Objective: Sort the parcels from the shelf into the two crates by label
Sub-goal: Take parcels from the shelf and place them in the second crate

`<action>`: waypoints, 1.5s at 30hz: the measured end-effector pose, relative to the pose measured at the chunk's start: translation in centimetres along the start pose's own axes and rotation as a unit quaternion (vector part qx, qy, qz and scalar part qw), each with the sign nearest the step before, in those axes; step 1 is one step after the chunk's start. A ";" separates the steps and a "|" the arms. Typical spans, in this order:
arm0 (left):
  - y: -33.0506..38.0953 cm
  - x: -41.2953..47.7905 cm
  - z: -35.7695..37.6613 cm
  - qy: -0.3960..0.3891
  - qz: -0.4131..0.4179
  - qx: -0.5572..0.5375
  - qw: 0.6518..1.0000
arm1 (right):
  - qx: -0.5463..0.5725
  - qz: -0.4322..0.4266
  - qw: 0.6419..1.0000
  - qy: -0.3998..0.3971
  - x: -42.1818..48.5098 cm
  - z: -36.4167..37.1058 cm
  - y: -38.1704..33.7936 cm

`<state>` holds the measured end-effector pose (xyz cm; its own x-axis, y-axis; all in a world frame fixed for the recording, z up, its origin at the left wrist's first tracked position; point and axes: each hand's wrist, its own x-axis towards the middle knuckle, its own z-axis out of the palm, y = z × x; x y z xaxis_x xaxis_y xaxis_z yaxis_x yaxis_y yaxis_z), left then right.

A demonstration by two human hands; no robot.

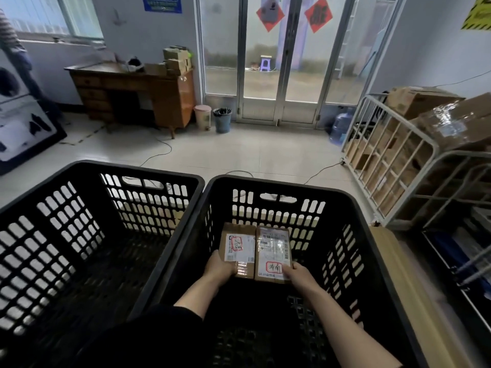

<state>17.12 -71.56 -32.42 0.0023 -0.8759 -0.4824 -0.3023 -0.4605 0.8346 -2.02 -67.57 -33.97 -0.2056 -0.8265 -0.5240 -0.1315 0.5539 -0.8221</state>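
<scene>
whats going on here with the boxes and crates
A person is sorting parcels by label. The left hand holds the left parcel and the right hand holds the right parcel, side by side low inside the right crate. The left crate stands next to it; more boxes sit on the metal rack.

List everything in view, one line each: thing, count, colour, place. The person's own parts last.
left crate: one, black, near left
right crate: one, black, beside it, near right
left parcel: one, brown with white label, inside right crate
right parcel: one, same colours, beside it
desk: one, brown, far left wall
pink bin: one, pink, by the door
blue bin: one, blue-grey, beside pink bin
water bottle: one, blue, right of door
rack: one, pale metal, right wall
left grip: one, bare, holds left parcel's near end
right grip: one, bare, holds right parcel's near end
</scene>
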 end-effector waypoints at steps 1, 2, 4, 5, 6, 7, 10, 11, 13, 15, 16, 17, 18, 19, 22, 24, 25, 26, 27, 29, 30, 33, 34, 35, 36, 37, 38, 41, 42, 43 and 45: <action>-0.1 0.2 0.1 0.001 0.005 0.005 1.000 | -0.005 -0.003 1.000 0.003 0.1 0.2 0.0; -0.2 0.4 0.1 0.002 0.014 0.007 1.000 | -0.012 -0.006 1.000 0.009 0.3 0.3 0.0; -0.3 0.9 0.3 0.007 0.025 0.009 1.000 | -0.018 -0.006 1.000 0.022 1.2 0.5 0.3; -0.3 1.1 0.4 0.010 0.028 0.012 0.999 | -0.021 -0.008 0.999 0.028 1.4 0.7 0.3; -0.4 1.4 0.4 0.013 0.028 0.016 0.999 | -0.023 -0.011 0.999 0.036 1.5 0.9 0.2; -0.5 1.7 0.4 0.017 0.024 0.022 0.999 | -0.022 -0.014 0.999 0.045 1.7 1.0 0.3; -1.0 2.5 0.6 0.032 -0.002 0.041 0.999 | -0.032 -0.016 0.997 0.064 1.6 1.5 0.4; -1.0 2.5 0.7 0.040 -0.002 0.058 0.998 | -0.053 -0.024 0.995 0.077 1.6 1.6 0.4; -0.9 2.1 0.9 0.061 0.029 0.109 0.992 | -0.127 -0.058 0.983 0.123 1.5 1.6 0.4; -0.5 1.4 1.0 0.076 0.096 0.198 0.973 | -0.206 -0.125 0.959 0.151 0.9 1.6 0.2; -0.3 1.1 1.2 0.080 0.134 0.257 0.954 | -0.240 -0.174 0.942 0.155 0.6 1.7 0.1; -0.1 0.7 1.3 0.080 0.169 0.322 0.928 | -0.276 -0.221 0.923 0.151 0.3 1.9 0.1; -0.1 0.5 1.4 0.076 0.201 0.383 0.898 | -0.308 -0.259 0.904 0.143 0.1 2.2 0.2; -0.1 0.3 1.5 0.065 0.225 0.433 0.871 | -0.333 -0.283 0.890 0.132 0.0 2.5 0.3; -0.7 0.0 1.5 0.030 0.234 0.491 0.838 | -0.396 -0.299 0.861 0.113 0.4 2.9 1.1; -1.3 0.0 1.6 0.026 0.236 0.492 0.838 | -0.425 -0.295 0.849 0.108 0.6 2.8 1.6; -1.5 0.1 1.7 0.030 0.240 0.488 0.839 | -0.436 -0.295 0.844 0.108 0.8 2.8 1.9; -1.8 0.1 1.8 0.035 0.242 0.486 0.839 | -0.442 -0.294 0.840 0.113 0.7 2.8 2.1; -2.0 0.1 2.1 0.042 0.243 0.484 0.840 | -0.441 -0.296 0.837 0.130 0.7 2.9 2.2; -2.4 0.2 2.4 0.055 0.245 0.484 0.838 | -0.451 -0.310 0.819 0.171 0.5 3.3 2.5; -2.5 0.3 2.5 0.058 0.246 0.488 0.836 | -0.463 -0.305 0.815 0.171 0.4 3.4 2.4; -2.4 0.3 2.6 0.058 0.246 0.492 0.833 | -0.472 -0.290 0.817 0.159 0.0 3.5 2.2; -2.3 0.2 2.6 0.060 0.245 0.492 0.833 | -0.470 -0.282 0.822 0.155 -0.1 3.5 2.1; -2.2 0.1 2.6 0.061 0.244 0.495 0.832 | -0.467 -0.276 0.824 0.162 -0.3 3.4 1.9; -2.2 0.0 2.5 0.059 0.242 0.499 0.830 | -0.469 -0.278 0.823 0.160 -0.3 3.4 1.9; -2.1 -0.1 2.5 0.055 0.240 0.501 0.830 | -0.463 -0.292 0.822 0.157 -0.4 3.4 1.7; -1.9 -0.2 2.4 0.049 0.234 0.502 0.831 | -0.459 -0.294 0.827 0.138 -0.3 3.3 1.4; -0.9 -0.5 2.2 0.023 0.211 0.508 0.835 | -0.464 -0.271 0.838 0.098 -0.6 2.6 0.2; -0.6 -0.6 2.1 0.014 0.205 0.508 0.836 | -0.460 -0.271 0.840 0.098 -0.7 2.3 -0.3; -0.2 -0.8 2.1 0.012 0.201 0.507 0.838 | -0.457 -0.263 0.844 0.098 -0.9 2.0 -0.7; 0.4 -1.6 2.0 0.019 0.199 0.507 0.838 | -0.457 -0.255 0.846 0.098 -1.5 1.5 -1.2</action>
<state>15.10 -70.02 -31.85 -0.2662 -0.9441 -0.1942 -0.9414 0.2114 0.2629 -0.04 -67.15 -32.50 -0.0401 -0.9987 -0.0319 -0.9284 0.0490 -0.3684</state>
